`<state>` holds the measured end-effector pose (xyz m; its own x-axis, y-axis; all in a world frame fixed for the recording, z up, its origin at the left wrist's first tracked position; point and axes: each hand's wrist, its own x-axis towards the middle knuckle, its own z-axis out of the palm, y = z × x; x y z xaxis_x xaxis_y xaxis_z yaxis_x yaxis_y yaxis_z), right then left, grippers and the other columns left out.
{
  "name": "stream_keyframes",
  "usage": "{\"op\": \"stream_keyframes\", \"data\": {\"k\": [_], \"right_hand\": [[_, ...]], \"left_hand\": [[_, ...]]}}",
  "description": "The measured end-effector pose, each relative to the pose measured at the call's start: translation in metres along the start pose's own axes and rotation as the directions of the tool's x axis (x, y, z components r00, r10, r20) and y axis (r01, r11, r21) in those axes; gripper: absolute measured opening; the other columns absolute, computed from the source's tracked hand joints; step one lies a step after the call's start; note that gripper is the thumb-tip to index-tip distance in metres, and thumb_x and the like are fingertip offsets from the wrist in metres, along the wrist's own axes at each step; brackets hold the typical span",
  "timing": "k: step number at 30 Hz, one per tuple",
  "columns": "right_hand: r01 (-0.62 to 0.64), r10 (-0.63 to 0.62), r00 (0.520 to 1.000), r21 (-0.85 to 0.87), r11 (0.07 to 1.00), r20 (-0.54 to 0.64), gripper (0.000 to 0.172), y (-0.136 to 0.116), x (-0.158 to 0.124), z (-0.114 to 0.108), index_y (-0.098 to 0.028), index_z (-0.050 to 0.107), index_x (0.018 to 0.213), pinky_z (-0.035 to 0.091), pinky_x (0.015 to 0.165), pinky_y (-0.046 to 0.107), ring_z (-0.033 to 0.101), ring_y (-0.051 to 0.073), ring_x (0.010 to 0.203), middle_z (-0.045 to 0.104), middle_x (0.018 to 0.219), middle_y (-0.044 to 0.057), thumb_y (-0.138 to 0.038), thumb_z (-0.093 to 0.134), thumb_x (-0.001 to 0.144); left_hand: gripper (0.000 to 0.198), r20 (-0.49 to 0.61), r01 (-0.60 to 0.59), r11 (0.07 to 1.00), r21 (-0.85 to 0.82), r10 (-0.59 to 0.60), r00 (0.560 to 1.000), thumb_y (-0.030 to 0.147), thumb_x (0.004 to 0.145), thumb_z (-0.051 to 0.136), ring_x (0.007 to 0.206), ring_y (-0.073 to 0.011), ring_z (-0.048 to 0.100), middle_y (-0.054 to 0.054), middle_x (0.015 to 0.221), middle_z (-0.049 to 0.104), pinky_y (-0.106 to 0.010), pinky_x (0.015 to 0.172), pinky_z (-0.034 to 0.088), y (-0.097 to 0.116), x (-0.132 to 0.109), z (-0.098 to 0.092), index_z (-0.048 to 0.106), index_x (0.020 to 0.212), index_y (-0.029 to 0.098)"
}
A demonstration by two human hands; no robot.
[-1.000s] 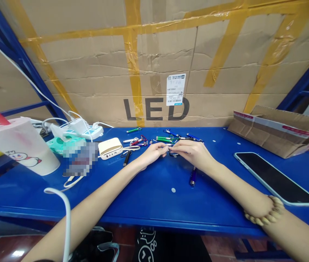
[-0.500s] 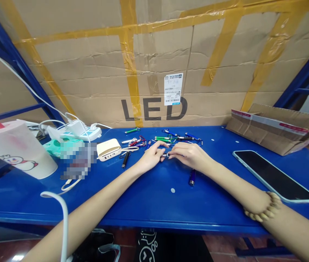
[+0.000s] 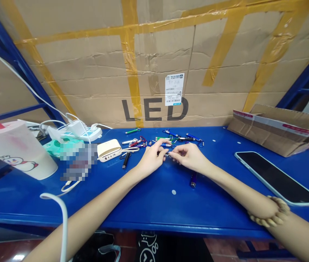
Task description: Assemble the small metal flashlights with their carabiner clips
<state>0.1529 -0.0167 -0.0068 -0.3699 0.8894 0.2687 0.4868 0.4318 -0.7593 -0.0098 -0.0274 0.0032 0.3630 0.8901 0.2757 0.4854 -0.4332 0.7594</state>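
Observation:
My left hand [image 3: 154, 156] and my right hand [image 3: 188, 154] meet over the middle of the blue table [image 3: 149, 203]. Both pinch a small silvery metal piece [image 3: 167, 155] between their fingertips, its details too small to make out. Behind the hands lie several small metal tubes with clips, among them a green one [image 3: 133, 131] and a blue one [image 3: 193, 137]. A dark blue tube [image 3: 193, 180] rests below my right hand. Left of my left hand is a black tube [image 3: 126, 160] with a clip.
A cream power bank [image 3: 109, 150], a power strip [image 3: 92, 134] with white cables and a tilted cup [image 3: 20, 149] are on the left. At the right are a phone [image 3: 277, 176] and an open cardboard box [image 3: 274, 134]. A large carton [image 3: 88, 80] stands behind.
My right hand's fingers have shifted slightly and curl more around the small piece. My left hand's pinch stays nearly in place. The view has moved a little.

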Motion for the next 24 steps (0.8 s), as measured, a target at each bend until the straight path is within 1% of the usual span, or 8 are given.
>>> {"op": "stream_keyframes", "data": {"k": [2,4,7,10,15,20,22,24], "right_hand": [[-0.126,0.12,0.992,0.186,0.974,0.045,0.031,-0.003,0.0,0.0,-0.015,0.057,0.054,0.04,0.045,0.024,0.047,0.009,0.042,0.055,0.049,0.0,-0.04,0.061,0.072],[-0.217,0.202,0.976,0.337,0.916,0.081,0.035,-0.004,0.0,-0.001,-0.014,0.057,0.053,0.039,0.043,0.022,0.046,0.007,0.041,0.053,0.049,-0.001,-0.046,0.066,0.065],[-0.284,0.269,0.958,0.429,0.857,0.097,0.038,-0.005,0.001,-0.003,-0.013,0.059,0.054,0.038,0.041,0.019,0.045,0.006,0.043,0.053,0.051,-0.001,-0.049,0.072,0.057],[-0.312,0.295,0.95,0.414,0.855,0.106,0.038,-0.005,0.002,-0.007,-0.012,0.063,0.056,0.037,0.04,0.018,0.044,0.005,0.044,0.054,0.051,-0.001,-0.049,0.072,0.058],[-0.342,0.306,0.94,0.37,0.864,0.154,0.039,-0.007,0.002,-0.013,-0.01,0.067,0.061,0.035,0.039,0.017,0.042,0.004,0.043,0.058,0.054,0.001,-0.049,0.067,0.065],[-0.347,0.294,0.936,0.377,0.859,0.192,0.042,-0.008,0.002,-0.012,-0.01,0.069,0.068,0.036,0.039,0.016,0.045,0.004,0.046,0.063,0.063,0.005,-0.051,0.06,0.073],[-0.328,0.285,0.943,0.348,0.878,0.17,0.045,-0.007,0.003,-0.013,-0.01,0.069,0.069,0.038,0.039,0.017,0.046,0.005,0.045,0.064,0.065,0.006,-0.053,0.055,0.076],[-0.261,0.252,0.965,0.273,0.926,0.069,0.046,-0.005,0.005,-0.015,-0.011,0.068,0.068,0.038,0.038,0.018,0.046,0.006,0.043,0.063,0.062,0.005,-0.053,0.052,0.077]], "left_hand": [[0.024,-0.038,-0.032,0.997,0.074,0.035,0.999,0.02,0.085,0.039,0.06,-0.0125,0.053,0.005,0.057,0.052,-0.027,0.072,0.039,0.005,-0.001,-0.001,0.052,0.106,0.021],[0.024,-0.057,-0.05,0.993,0.11,0.057,0.997,0.02,0.086,0.038,0.064,-0.0137,0.054,0.004,0.058,0.054,-0.028,0.073,0.039,0.008,-0.001,-0.001,0.052,0.105,0.021],[0.022,-0.068,-0.061,0.991,0.122,0.069,0.995,0.021,0.087,0.038,0.069,-0.0156,0.055,0.002,0.061,0.056,-0.03,0.074,0.039,0.008,0.0,0.0,0.052,0.103,0.021],[0.02,-0.09,-0.068,0.99,0.125,0.08,0.993,0.022,0.087,0.039,0.076,-0.0172,0.056,0.001,0.066,0.058,-0.031,0.077,0.039,0.003,0.003,0.003,0.052,0.101,0.022],[0.018,-0.087,-0.123,0.987,0.104,0.133,0.987,0.024,0.087,0.041,0.08,-0.0172,0.056,0.001,0.071,0.058,-0.032,0.081,0.038,-0.006,0.007,0.006,0.052,0.101,0.023],[0.019,-0.104,-0.113,0.993,-0.032,0.109,0.989,0.025,0.087,0.041,0.077,-0.0153,0.056,0.001,0.072,0.059,-0.029,0.079,0.039,-0.011,0.008,0.008,0.051,0.102,0.021],[0.017,-0.108,-0.088,0.989,-0.117,0.075,0.991,0.025,0.086,0.042,0.073,-0.014,0.056,0.001,0.071,0.059,-0.027,0.076,0.039,-0.012,0.01,0.008,0.051,0.1,0.02],[0.016,-0.13,-0.061,0.976,-0.21,0.034,0.991,0.025,0.086,0.042,0.071,-0.013,0.056,0.002,0.069,0.058,-0.025,0.073,0.039,-0.012,0.011,0.008,0.051,0.097,0.019]]}}
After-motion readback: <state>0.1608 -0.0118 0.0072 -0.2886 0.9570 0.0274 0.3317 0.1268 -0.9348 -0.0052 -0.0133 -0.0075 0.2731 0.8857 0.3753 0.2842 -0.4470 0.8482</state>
